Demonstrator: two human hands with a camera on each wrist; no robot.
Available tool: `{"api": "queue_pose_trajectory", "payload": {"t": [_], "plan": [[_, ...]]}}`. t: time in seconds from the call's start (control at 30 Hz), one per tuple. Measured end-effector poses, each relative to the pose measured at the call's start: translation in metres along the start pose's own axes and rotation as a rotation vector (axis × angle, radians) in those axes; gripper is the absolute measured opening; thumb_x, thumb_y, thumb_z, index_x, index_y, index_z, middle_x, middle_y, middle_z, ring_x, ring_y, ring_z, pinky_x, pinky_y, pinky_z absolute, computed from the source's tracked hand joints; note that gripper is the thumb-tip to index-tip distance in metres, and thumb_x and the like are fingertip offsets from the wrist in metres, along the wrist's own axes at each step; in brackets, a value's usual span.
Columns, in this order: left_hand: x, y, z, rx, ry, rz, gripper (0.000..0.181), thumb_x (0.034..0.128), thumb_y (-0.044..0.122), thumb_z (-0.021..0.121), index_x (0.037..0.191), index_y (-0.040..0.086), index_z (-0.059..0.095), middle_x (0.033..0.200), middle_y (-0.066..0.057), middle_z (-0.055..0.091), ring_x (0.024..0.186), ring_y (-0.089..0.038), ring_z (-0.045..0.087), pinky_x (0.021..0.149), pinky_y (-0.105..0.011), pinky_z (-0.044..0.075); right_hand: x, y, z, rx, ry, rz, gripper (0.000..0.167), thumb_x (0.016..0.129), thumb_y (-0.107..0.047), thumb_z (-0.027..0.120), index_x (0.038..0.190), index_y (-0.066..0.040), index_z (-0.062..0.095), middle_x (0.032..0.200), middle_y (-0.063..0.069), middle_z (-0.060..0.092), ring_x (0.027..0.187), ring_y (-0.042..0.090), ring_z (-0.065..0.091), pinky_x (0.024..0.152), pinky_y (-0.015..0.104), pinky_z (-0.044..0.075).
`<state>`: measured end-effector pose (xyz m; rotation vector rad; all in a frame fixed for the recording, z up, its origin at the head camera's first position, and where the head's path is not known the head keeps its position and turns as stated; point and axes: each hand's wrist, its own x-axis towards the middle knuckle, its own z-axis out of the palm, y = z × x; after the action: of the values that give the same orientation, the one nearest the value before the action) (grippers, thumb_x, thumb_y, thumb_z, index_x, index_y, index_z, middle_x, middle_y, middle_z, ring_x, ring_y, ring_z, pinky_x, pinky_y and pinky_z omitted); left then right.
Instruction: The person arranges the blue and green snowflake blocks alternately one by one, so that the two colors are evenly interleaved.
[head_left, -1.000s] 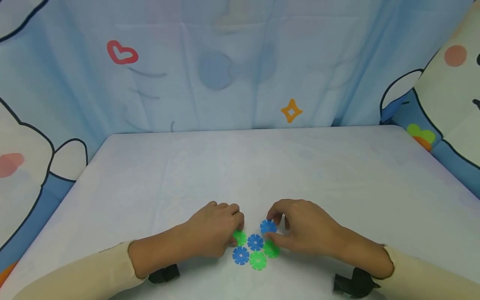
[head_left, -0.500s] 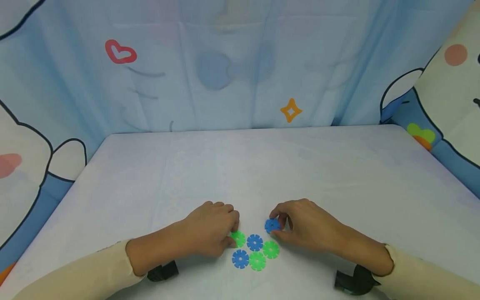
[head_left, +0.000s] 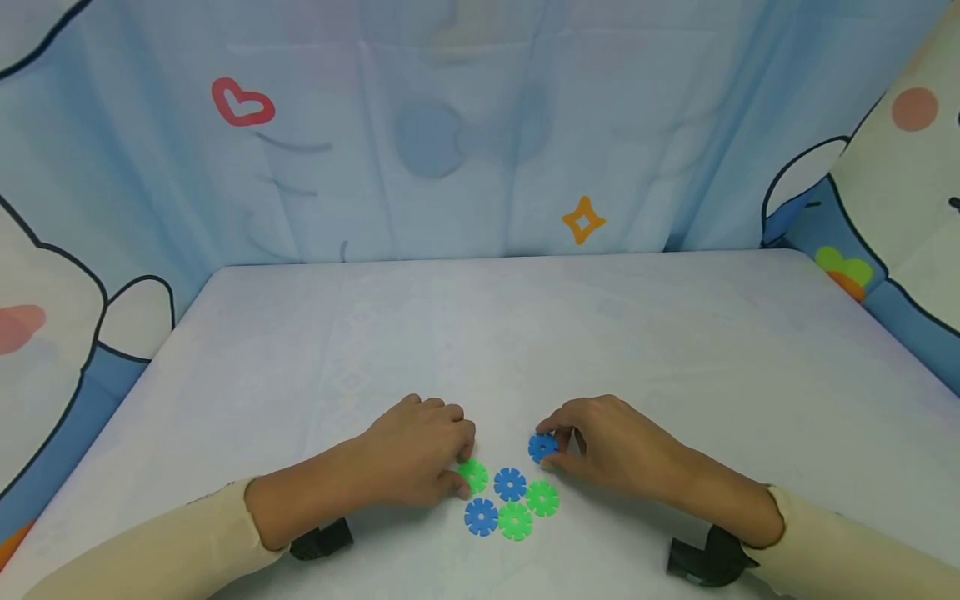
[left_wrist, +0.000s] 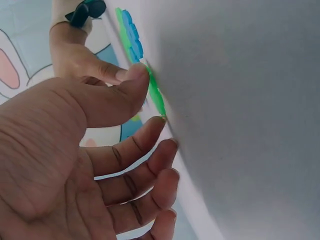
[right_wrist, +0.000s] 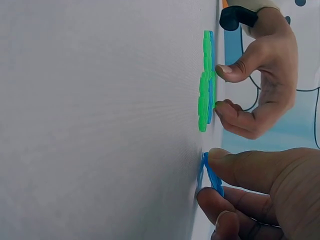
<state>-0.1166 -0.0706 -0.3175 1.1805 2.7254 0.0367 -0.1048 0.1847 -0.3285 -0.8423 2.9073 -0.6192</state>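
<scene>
My left hand (head_left: 420,454) pinches the edges of a green notched snowflake disc (head_left: 473,477) between thumb and forefinger, at the left of a small cluster. The left wrist view shows this green disc (left_wrist: 156,92) edge-on, spanning the two fingertips. My right hand (head_left: 618,446) holds a blue snowflake disc (head_left: 543,447) by its edge, behind the cluster. The right wrist view has that blue disc (right_wrist: 215,175) tilted between thumb and fingers, close to the table. Between the hands lie a middle blue disc (head_left: 510,484), a front blue disc (head_left: 481,517) and two green discs (head_left: 515,522).
A white-covered table (head_left: 480,333) extends away in front of the hands. Behind it hangs a light blue printed curtain (head_left: 322,167). Black cameras (head_left: 708,560) are strapped under both wrists, near the tabletop.
My right hand has drawn the blue disc slightly away from the right green disc, uncovering more of that green one. My left hand has shifted a little left with its green disc.
</scene>
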Motion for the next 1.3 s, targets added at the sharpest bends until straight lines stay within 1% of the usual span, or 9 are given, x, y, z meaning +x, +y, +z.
{"api": "queue_pose_trajectory", "payload": {"t": [0.17, 0.47, 0.53, 0.7, 0.77, 0.93, 1.07, 1.17, 1.3], "plan": [[0.002, 0.001, 0.0, 0.004, 0.011, 0.005, 0.031, 0.0794, 0.045, 0.08, 0.098, 0.024, 0.067, 0.092, 0.01, 0.059, 0.089, -0.012, 0.057, 0.074, -0.029, 0.041, 0.0, 0.0, 0.0, 0.001, -0.006, 0.006, 0.03, 0.078, -0.022, 0.084, 0.104, -0.01, 0.076, 0.074, -0.016, 0.06, 0.057, -0.003, 0.043, 0.053, 0.018, 0.04], [0.005, 0.004, 0.0, -0.002, -0.04, 0.02, 0.026, 0.0824, 0.041, 0.078, 0.099, 0.024, 0.067, 0.093, 0.011, 0.06, 0.092, -0.011, 0.059, 0.079, -0.031, 0.045, 0.001, 0.0, 0.0, -0.005, -0.006, 0.005, 0.03, 0.077, -0.022, 0.084, 0.104, -0.011, 0.076, 0.074, -0.016, 0.06, 0.058, -0.003, 0.044, 0.054, 0.017, 0.041], [0.004, 0.003, 0.0, 0.039, -0.045, 0.06, 0.027, 0.0853, 0.042, 0.075, 0.101, 0.022, 0.065, 0.093, 0.01, 0.059, 0.091, -0.01, 0.058, 0.078, -0.03, 0.045, 0.001, 0.0, -0.001, -0.005, -0.006, 0.006, 0.03, 0.077, -0.021, 0.084, 0.105, -0.011, 0.076, 0.074, -0.015, 0.06, 0.058, -0.003, 0.044, 0.054, 0.017, 0.041], [0.001, -0.002, 0.0, 0.201, -0.03, 0.201, 0.03, 0.092, 0.046, 0.064, 0.107, 0.021, 0.058, 0.094, 0.009, 0.055, 0.087, -0.009, 0.053, 0.073, -0.026, 0.041, 0.002, 0.0, -0.001, -0.009, -0.01, 0.001, 0.031, 0.078, -0.021, 0.083, 0.107, -0.012, 0.076, 0.076, -0.015, 0.062, 0.058, -0.003, 0.044, 0.054, 0.018, 0.04], [0.0, -0.002, 0.0, 0.227, -0.021, 0.224, 0.031, 0.0926, 0.047, 0.063, 0.108, 0.021, 0.056, 0.094, 0.009, 0.055, 0.086, -0.009, 0.053, 0.073, -0.026, 0.041, 0.002, 0.0, 0.0, -0.014, -0.013, 0.0, 0.032, 0.079, -0.022, 0.083, 0.109, -0.013, 0.076, 0.076, -0.016, 0.061, 0.058, -0.003, 0.043, 0.053, 0.018, 0.04], [0.0, -0.003, -0.001, 0.176, -0.021, 0.182, 0.029, 0.091, 0.042, 0.066, 0.105, 0.021, 0.054, 0.093, 0.009, 0.058, 0.085, -0.01, 0.053, 0.075, -0.027, 0.043, 0.003, 0.001, 0.001, -0.022, -0.019, -0.001, 0.035, 0.079, -0.021, 0.083, 0.113, -0.015, 0.075, 0.077, -0.017, 0.058, 0.058, -0.001, 0.041, 0.052, 0.018, 0.038], [0.0, -0.003, -0.001, 0.102, -0.007, 0.151, 0.022, 0.0911, 0.034, 0.068, 0.101, 0.021, 0.053, 0.083, 0.011, 0.059, 0.079, -0.009, 0.052, 0.072, -0.025, 0.042, 0.003, 0.001, 0.001, -0.023, -0.022, 0.001, 0.035, 0.08, -0.02, 0.082, 0.114, -0.016, 0.075, 0.078, -0.016, 0.058, 0.059, -0.001, 0.041, 0.052, 0.018, 0.038], [-0.001, -0.004, -0.001, 0.054, 0.007, 0.151, 0.018, 0.092, 0.029, 0.068, 0.097, 0.022, 0.052, 0.072, 0.012, 0.054, 0.072, -0.008, 0.047, 0.069, -0.024, 0.04, 0.003, 0.001, 0.001, -0.026, -0.023, 0.004, 0.035, 0.08, -0.019, 0.082, 0.115, -0.015, 0.075, 0.079, -0.016, 0.058, 0.059, -0.001, 0.041, 0.052, 0.018, 0.037], [-0.001, -0.007, 0.001, -0.025, 0.014, 0.163, 0.018, 0.093, 0.028, 0.068, 0.098, 0.022, 0.051, 0.067, 0.011, 0.048, 0.066, -0.006, 0.045, 0.067, -0.022, 0.04, 0.003, 0.0, 0.002, -0.03, -0.026, 0.008, 0.036, 0.08, -0.02, 0.081, 0.115, -0.015, 0.074, 0.079, -0.015, 0.058, 0.059, -0.001, 0.041, 0.052, 0.019, 0.037]]}}
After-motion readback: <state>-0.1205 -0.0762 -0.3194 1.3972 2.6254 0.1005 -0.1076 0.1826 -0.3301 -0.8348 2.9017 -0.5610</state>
